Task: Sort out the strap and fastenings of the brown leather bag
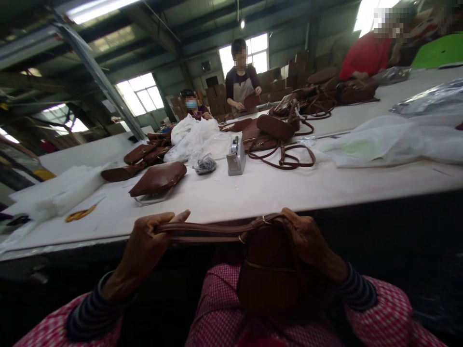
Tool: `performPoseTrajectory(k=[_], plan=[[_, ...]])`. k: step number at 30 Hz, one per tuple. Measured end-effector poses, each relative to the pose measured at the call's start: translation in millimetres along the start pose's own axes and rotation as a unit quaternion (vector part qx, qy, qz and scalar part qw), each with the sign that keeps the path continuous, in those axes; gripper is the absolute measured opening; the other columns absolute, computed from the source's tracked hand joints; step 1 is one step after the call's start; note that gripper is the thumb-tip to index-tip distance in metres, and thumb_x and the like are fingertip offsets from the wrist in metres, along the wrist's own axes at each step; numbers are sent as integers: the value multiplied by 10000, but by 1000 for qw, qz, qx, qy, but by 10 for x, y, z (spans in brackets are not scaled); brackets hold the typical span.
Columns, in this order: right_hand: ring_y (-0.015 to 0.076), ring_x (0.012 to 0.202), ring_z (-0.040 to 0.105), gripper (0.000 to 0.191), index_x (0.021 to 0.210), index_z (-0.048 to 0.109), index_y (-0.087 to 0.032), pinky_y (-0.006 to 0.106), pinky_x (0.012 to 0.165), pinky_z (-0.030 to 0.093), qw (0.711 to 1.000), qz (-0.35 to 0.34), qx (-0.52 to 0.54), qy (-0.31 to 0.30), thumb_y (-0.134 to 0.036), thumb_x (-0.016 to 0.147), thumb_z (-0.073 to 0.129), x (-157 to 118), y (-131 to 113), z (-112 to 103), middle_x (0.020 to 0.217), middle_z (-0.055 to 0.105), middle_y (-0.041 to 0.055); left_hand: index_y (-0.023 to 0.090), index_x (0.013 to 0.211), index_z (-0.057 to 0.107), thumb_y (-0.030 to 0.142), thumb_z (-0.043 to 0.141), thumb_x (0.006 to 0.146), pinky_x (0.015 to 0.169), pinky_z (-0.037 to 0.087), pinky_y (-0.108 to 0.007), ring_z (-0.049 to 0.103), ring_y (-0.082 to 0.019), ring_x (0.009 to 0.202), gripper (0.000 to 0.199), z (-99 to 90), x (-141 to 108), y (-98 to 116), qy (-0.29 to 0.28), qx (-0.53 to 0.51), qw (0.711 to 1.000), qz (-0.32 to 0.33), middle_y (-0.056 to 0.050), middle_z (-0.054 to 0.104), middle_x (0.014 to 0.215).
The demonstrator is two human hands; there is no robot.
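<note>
Two bare hands held one dark brown, leather-look handbag [269, 284] with a smooth, softly rounded body, just past the near edge of the long white bench [202, 200], in front of the wearer's pink-and-white checked clothing [220, 299]. Across the bag's upper front ran a thin, lighter line [269, 266], perhaps a zip; its lower part sank into shadow, so finer detail could not be made out. From its top a narrow reddish-brown strap [210, 227] stretched sideways in two nearly parallel runs, drawn fairly straight, with small gold-coloured metal fittings [265, 220] close to the bag.

The left hand [146, 243] was closed around the far end of the strap, the tip of one finger pointing out beyond it. The right hand [307, 241] was clamped on the bag's upper corner, beside the strap's end.

Beyond them on the bench, a glossy brown bag [159, 178] lay tilted, with yellow-handled scissors [81, 213] to its left and a grey tape dispenser [236, 159] to its right. Behind the dispenser sat more brown bags [260, 133] with looped straps, beside crumpled white plastic [197, 137].
</note>
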State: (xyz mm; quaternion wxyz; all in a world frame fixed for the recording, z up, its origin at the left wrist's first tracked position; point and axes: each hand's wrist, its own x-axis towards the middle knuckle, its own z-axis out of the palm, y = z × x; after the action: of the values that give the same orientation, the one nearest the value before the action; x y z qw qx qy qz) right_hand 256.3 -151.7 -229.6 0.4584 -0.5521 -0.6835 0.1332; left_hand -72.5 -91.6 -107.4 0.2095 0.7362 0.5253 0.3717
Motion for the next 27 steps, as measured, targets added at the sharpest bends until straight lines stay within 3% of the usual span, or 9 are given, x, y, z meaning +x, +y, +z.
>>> performPoseTrajectory(k=[3, 7, 13, 17, 20, 21, 24, 26, 27], plan=[[146, 554, 490, 413, 839, 522, -192, 283, 581, 254, 1000, -14, -5, -16, -464, 1085, 333, -1, -20, 23, 647, 524, -6, 176, 536, 417, 584, 586, 903, 540, 232, -269, 311, -113, 543, 575, -133, 3, -139, -2, 169, 983, 75, 17, 315, 553], [143, 552, 497, 435, 843, 537, -190, 279, 582, 261, 999, -13, -3, -33, -476, 1088, 319, -2, -40, 21, 653, 526, -7, 182, 546, 416, 594, 524, 920, 545, 220, -267, 328, -117, 517, 567, -247, -30, -348, -20, 252, 964, 77, 16, 329, 525], [159, 576, 522, 401, 889, 581, -183, 276, 588, 279, 998, 2, -23, -64, -448, 1067, 337, 97, -99, 18, 664, 558, 9, 183, 533, 465, 492, 604, 880, 585, 140, -308, 314, -137, 525, 486, -425, -32, -279, 86, 322, 907, 258, -11, 411, 517], [154, 574, 507, 415, 869, 560, -190, 270, 587, 293, 997, -5, -17, -69, -472, 1067, 329, 126, -129, 64, 662, 551, 5, 184, 580, 486, 521, 767, 792, 565, 230, -274, 338, -122, 549, 487, -486, 107, -21, 123, 183, 962, 164, 27, 407, 544], [139, 547, 452, 426, 818, 515, -195, 264, 563, 280, 999, 13, 0, -30, -493, 1068, 341, 101, -63, 72, 635, 497, -13, 189, 690, 556, 507, 747, 839, 599, 387, -243, 477, -137, 659, 400, -280, 124, 33, 142, -156, 977, 27, 23, 505, 669], [135, 540, 434, 425, 807, 504, -198, 261, 553, 275, 999, 23, 11, -21, -496, 1067, 351, 92, -27, 62, 624, 475, -20, 184, 713, 561, 511, 691, 886, 636, 455, -257, 527, -151, 702, 392, -147, 95, 6, 134, -286, 948, -26, 10, 536, 710], [130, 525, 398, 418, 783, 483, -204, 257, 528, 264, 998, 48, 35, -11, -497, 1061, 377, 80, 72, 6, 598, 433, -32, 156, 841, 611, 511, 508, 993, 763, 589, -425, 638, -216, 823, 399, 320, -69, -146, 87, -539, 796, -263, -54, 631, 843], [133, 531, 405, 419, 781, 483, -206, 255, 527, 271, 997, 56, 41, -15, -496, 1062, 371, 81, 103, -30, 601, 443, -30, 149, 800, 593, 500, 450, 1016, 684, 590, -397, 619, -188, 712, 436, 541, -184, -226, 47, -607, 719, -334, -49, 603, 758], [134, 533, 408, 423, 781, 482, -207, 255, 528, 273, 997, 58, 40, -17, -501, 1062, 366, 85, 104, -39, 602, 448, -28, 158, 735, 561, 498, 462, 1012, 594, 553, -329, 556, -152, 601, 449, 590, -224, -244, 25, -628, 704, -331, -16, 539, 658]])
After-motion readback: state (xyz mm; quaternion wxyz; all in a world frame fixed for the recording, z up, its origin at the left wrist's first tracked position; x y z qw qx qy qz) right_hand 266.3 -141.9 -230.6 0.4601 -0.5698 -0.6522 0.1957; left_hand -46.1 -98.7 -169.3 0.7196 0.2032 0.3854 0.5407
